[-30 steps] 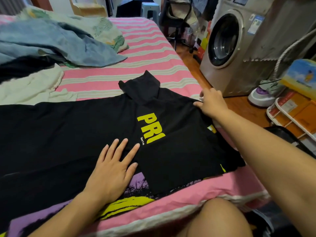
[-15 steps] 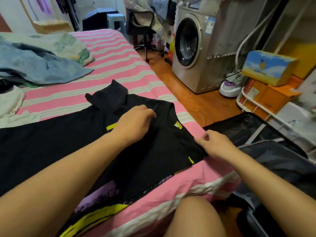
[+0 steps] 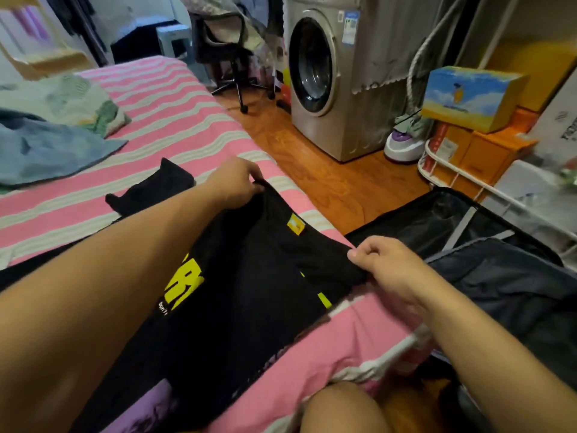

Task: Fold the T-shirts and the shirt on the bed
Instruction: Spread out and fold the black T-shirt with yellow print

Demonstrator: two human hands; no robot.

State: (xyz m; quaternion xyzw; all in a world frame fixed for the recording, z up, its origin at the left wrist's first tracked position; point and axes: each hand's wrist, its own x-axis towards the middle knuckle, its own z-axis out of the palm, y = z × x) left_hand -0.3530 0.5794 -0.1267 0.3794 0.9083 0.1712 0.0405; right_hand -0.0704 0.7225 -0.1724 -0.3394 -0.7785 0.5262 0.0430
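on the pink striped bed [image 3: 193, 126], black t-shirt [image 3: 249, 292] lies at centre, left hand [image 3: 232, 182] pinching its edge at 12 o'clock, right hand [image 3: 387, 264] pinching at 3 o'clock; looks light, limp, so hold corners.

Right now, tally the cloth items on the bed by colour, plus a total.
Black: 1, the T-shirt with yellow print, gripped by the left hand and the right hand.
Blue: 1, a crumpled garment.
Pale green patterned: 1, a cloth behind the blue one.
Total: 3 in view; the bed's left edge is cut off.
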